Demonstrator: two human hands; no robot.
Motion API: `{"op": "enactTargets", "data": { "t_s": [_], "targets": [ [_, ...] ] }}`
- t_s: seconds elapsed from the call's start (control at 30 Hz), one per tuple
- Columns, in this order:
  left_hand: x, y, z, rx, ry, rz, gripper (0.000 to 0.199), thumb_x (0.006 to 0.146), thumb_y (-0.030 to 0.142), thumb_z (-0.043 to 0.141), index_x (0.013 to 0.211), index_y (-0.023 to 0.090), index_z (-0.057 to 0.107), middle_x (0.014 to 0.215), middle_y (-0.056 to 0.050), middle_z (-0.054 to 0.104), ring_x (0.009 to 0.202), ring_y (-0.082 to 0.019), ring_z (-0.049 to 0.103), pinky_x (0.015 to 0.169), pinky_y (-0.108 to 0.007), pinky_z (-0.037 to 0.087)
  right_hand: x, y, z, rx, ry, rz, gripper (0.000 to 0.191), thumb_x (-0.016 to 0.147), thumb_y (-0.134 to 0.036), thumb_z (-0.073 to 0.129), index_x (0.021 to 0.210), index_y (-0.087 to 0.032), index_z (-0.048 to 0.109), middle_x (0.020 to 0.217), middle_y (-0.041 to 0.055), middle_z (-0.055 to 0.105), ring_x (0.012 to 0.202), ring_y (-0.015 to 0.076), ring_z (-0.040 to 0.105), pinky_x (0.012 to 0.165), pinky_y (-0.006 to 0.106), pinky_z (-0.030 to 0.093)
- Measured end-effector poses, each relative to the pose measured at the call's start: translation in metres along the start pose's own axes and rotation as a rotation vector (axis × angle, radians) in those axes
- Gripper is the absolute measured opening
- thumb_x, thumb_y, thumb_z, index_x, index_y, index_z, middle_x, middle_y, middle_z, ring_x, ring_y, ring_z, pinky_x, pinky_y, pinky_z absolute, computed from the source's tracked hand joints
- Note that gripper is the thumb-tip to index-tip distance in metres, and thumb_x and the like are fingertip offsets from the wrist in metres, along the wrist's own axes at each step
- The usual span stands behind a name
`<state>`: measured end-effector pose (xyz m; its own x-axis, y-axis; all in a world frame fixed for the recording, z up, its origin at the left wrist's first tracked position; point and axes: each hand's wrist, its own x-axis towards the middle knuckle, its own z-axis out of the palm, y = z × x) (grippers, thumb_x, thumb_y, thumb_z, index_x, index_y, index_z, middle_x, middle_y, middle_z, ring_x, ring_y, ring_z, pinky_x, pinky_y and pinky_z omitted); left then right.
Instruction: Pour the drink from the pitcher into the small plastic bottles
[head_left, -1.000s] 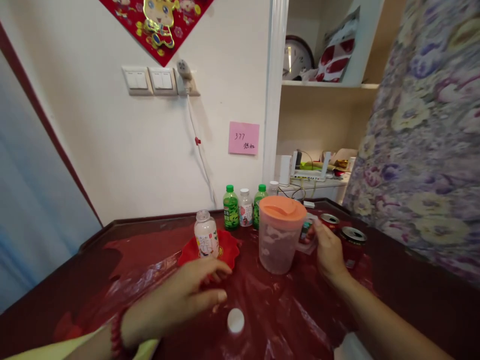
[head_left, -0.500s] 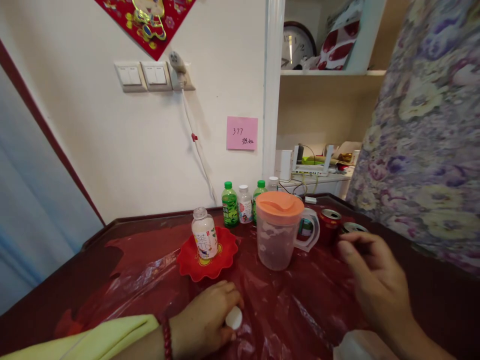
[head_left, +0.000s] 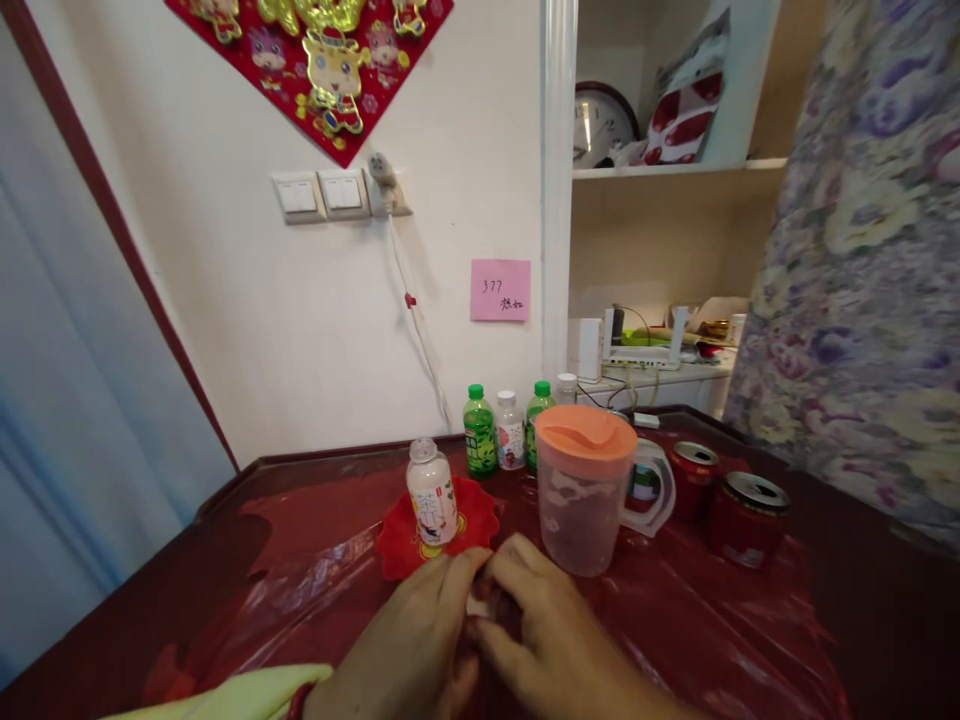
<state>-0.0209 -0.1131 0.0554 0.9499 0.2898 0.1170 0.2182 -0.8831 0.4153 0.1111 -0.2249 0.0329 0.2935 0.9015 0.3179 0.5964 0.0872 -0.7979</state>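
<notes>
In the head view, my left hand (head_left: 420, 625) and my right hand (head_left: 544, 625) meet low over the table. Their bent fingers close around a small white bottle cap (head_left: 478, 606), mostly covered by them. Just beyond my fingertips, a clear bottle (head_left: 433, 505) with a printed label stands upright and uncapped on a red wavy-edged plate (head_left: 476, 520). To the right of it is a translucent pitcher (head_left: 577, 520) with an orange lid (head_left: 585, 435) and a clear handle, close to my right hand.
Green-capped bottles (head_left: 478, 440) and white-capped bottles (head_left: 511, 440) line up by the wall. Two red cans (head_left: 748, 525) stand right of the pitcher. A crinkled plastic sheet (head_left: 765, 620) covers the dark red table. Behind, a shelf holds a white router (head_left: 641, 352).
My right hand has come left from beside the cans to join my left hand at the white cap. The view has tilted up a little. Bottle, plate and pitcher stay in place.
</notes>
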Motion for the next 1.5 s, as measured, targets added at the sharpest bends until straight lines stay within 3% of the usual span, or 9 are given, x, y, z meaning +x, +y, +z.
{"op": "enactTargets", "data": {
  "t_s": [0.17, 0.37, 0.57, 0.67, 0.8, 0.97, 1.27, 1.43, 1.5],
  "targets": [
    [-0.008, -0.029, -0.01, 0.146, 0.184, 0.142, 0.081, 0.071, 0.004, 0.05, 0.147, 0.021, 0.028, 0.14, -0.015, 0.056, 0.124, -0.029, 0.058, 0.105, -0.047, 0.049, 0.027, -0.012, 0.013, 0.086, 0.09, -0.004, 0.024, 0.066, -0.005, 0.057, 0.085, -0.02, 0.054, 0.088, 0.0008, 0.056, 0.077, 0.0165, 0.055, 0.068, 0.027, 0.042],
    [-0.005, -0.042, -0.036, 0.091, 0.328, 0.224, 0.085, 0.077, 0.006, 0.054, 0.152, 0.029, 0.021, 0.144, -0.012, 0.054, 0.13, -0.028, 0.053, 0.109, -0.047, 0.045, 0.058, -0.026, 0.012, -0.008, 0.068, -0.113, 0.025, 0.071, -0.01, 0.058, 0.094, -0.019, 0.059, 0.091, 0.0028, 0.062, 0.081, 0.019, 0.059, 0.071, 0.03, 0.043],
    [0.029, -0.087, -0.07, -0.328, 0.486, -0.107, 0.104, 0.067, 0.036, 0.082, 0.152, 0.022, 0.025, 0.156, -0.018, 0.035, 0.138, -0.034, 0.043, 0.113, -0.054, 0.036, 0.135, -0.027, -0.015, -0.3, 0.196, -0.186, 0.026, 0.078, -0.022, 0.059, 0.103, -0.019, 0.065, 0.096, 0.0064, 0.066, 0.085, 0.0217, 0.06, 0.074, 0.033, 0.044],
    [0.048, -0.113, -0.06, -0.503, 0.498, -0.186, 0.102, 0.06, 0.032, 0.086, 0.147, 0.016, 0.035, 0.152, -0.022, 0.041, 0.136, -0.034, 0.045, 0.112, -0.052, 0.037, 0.17, -0.024, -0.014, -0.374, 0.16, -0.188, 0.03, 0.079, -0.023, 0.06, 0.107, -0.016, 0.069, 0.098, 0.0092, 0.067, 0.089, 0.0234, 0.061, 0.08, 0.036, 0.045],
    [0.057, -0.126, -0.033, -0.638, 0.395, -0.117, 0.086, 0.058, 0.022, 0.085, 0.136, 0.018, 0.048, 0.138, -0.016, 0.057, 0.126, -0.032, 0.054, 0.108, -0.05, 0.04, 0.191, -0.021, -0.004, -0.394, -0.003, -0.193, 0.028, 0.079, -0.022, 0.06, 0.102, -0.017, 0.074, 0.094, 0.0084, 0.069, 0.085, 0.0215, 0.062, 0.078, 0.033, 0.047],
    [0.056, -0.13, -0.014, -0.684, 0.459, -0.127, 0.072, 0.066, 0.018, 0.078, 0.133, 0.018, 0.051, 0.134, -0.012, 0.061, 0.123, -0.028, 0.056, 0.106, -0.043, 0.041, 0.19, -0.011, 0.0, -0.383, -0.085, -0.195, 0.03, 0.081, -0.033, 0.06, 0.101, -0.018, 0.075, 0.096, 0.0092, 0.069, 0.087, 0.0244, 0.062, 0.079, 0.037, 0.047],
    [0.054, -0.132, -0.011, -0.66, 0.473, -0.137, 0.067, 0.067, 0.021, 0.078, 0.13, 0.019, 0.054, 0.132, -0.01, 0.062, 0.12, -0.029, 0.057, 0.105, -0.042, 0.042, 0.178, 0.006, 0.006, -0.458, 0.045, -0.174, 0.037, 0.086, -0.052, 0.06, 0.098, -0.019, 0.071, 0.086, 0.0064, 0.065, 0.077, 0.024, 0.058, 0.07, 0.037, 0.043],
    [0.055, -0.135, -0.009, -0.651, 0.475, -0.13, 0.067, 0.068, 0.021, 0.078, 0.131, 0.02, 0.053, 0.133, -0.01, 0.061, 0.12, -0.029, 0.056, 0.105, -0.042, 0.043, 0.179, 0.002, 0.004, -0.448, -0.031, -0.257, 0.029, 0.089, -0.043, 0.055, 0.103, -0.021, 0.069, 0.11, 0.0088, 0.066, 0.106, 0.0272, 0.057, 0.092, 0.042, 0.04],
    [0.055, -0.136, -0.009, -0.644, 0.477, -0.129, 0.067, 0.068, 0.021, 0.078, 0.131, 0.02, 0.053, 0.133, -0.01, 0.061, 0.121, -0.029, 0.056, 0.106, -0.042, 0.042, 0.181, 0.003, 0.006, -0.442, -0.006, -0.281, 0.028, 0.089, -0.042, 0.056, 0.101, -0.02, 0.069, 0.105, 0.0087, 0.067, 0.103, 0.0273, 0.057, 0.091, 0.042, 0.04]
  ]
}}
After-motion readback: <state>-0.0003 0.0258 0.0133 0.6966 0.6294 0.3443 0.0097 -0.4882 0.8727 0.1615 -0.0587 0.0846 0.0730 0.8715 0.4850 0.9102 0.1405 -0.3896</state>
